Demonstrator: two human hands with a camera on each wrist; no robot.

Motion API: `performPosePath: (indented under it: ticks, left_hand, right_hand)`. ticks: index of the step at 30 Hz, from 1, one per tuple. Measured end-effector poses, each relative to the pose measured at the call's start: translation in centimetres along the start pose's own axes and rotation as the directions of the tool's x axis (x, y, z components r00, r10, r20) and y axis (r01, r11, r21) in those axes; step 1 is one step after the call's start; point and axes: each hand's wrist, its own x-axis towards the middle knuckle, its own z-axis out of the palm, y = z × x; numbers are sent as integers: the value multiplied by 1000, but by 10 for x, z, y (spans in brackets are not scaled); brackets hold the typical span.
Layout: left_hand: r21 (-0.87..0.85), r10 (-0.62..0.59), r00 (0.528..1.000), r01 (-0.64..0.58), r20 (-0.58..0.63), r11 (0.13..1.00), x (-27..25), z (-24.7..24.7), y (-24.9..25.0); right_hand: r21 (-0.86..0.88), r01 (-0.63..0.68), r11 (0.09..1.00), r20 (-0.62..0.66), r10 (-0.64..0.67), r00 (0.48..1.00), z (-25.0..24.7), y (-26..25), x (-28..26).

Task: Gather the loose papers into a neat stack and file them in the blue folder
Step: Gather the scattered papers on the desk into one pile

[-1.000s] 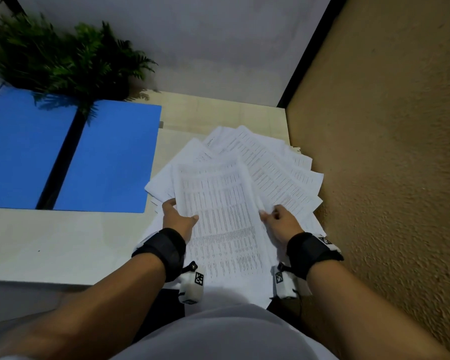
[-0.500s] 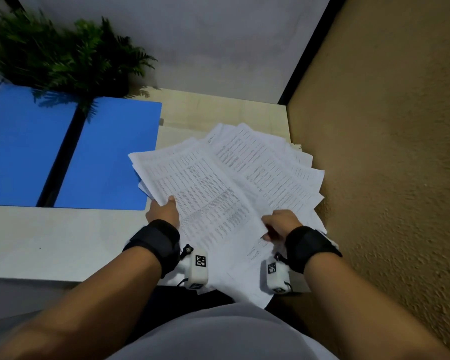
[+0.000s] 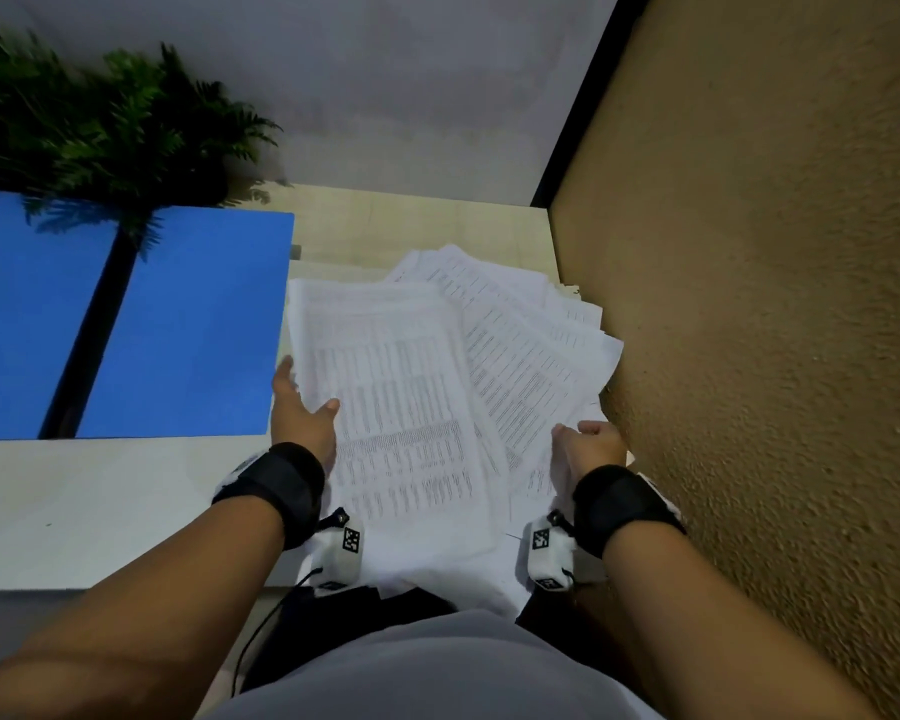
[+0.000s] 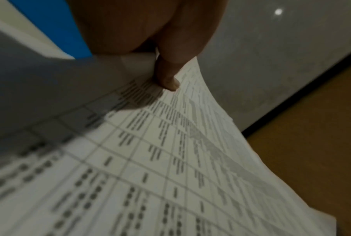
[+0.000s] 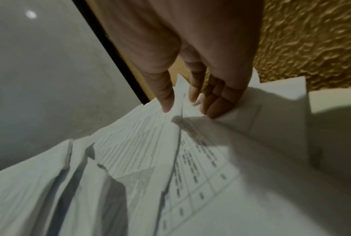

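The loose papers point(image 3: 401, 397) are printed white sheets lying fanned on the table's right half, the top bundle lying straight and the others point(image 3: 531, 345) splayed to the right. The blue folder point(image 3: 188, 324) lies open and flat to their left. My left hand point(image 3: 302, 413) grips the top bundle's left edge, its thumb point(image 4: 168, 76) pressed on the printed face point(image 4: 170, 159) and the other fingers hidden underneath. My right hand point(image 3: 591, 444) is curled on the near right sheets, fingertips point(image 5: 217, 102) bunching a corner of the papers point(image 5: 190, 175).
A green fern point(image 3: 115, 127) stands behind the folder and overhangs it. A rough brown wall point(image 3: 749, 304) runs close along the right of the papers. The pale table point(image 3: 100, 501) ends at a front edge near my body. A grey wall closes the back.
The top bundle, tilted to the left half a second ago, now lies straight. My left hand slid farther up its left edge; my right hand shifted right toward the wall.
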Motion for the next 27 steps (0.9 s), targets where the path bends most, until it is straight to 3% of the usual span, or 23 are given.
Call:
performPosePath:
  ticks: [3,5,7,10,14,16,19,23,24,27]
  left_hand:
    - [169,-3,993,-17,121,985,11,13,4]
    - [433,44,977,-133,210,891,20,25,13]
    - [580,49,944,-242,328,777,24,36,27]
    - [588,27,890,-323,455,742,26,55,38]
    - [531,-46,844,-293,535,795,19,80,44]
    - [473,-62,854,-224,516,852,20,87,44]
    - [374,-26,941,-108,337,921,32,83,53]
    - [662,48,989,-128,138,738,69,59,62]
    - [679,68,988,-145,138,720,76,54,62]
    - [608,104,982,-180,158,773,82,47,68]
  right_hand:
    - [9,9,1000,104,-10,995,5,-8,-4]
    - [-88,42,995,108,-33,994,9,-8,0]
    - [-223,69,972,95,-49,994,11,-13,-2]
    - [-294,102,950,145,-61,988,14,-18,-1]
    - [-251,181,951,197,-133,971,20,-22,2]
    - [-234,201,951,211,-152,966,20,-22,4]
    - [-212,157,965,159,-124,979,17,-20,10]
    - [-265,144,953,153,-106,983,13,-13,12]
    - [-296,159,942,151,-118,981,12,-11,13]
    - [-353,178,919,147,-133,980,11,-10,20]
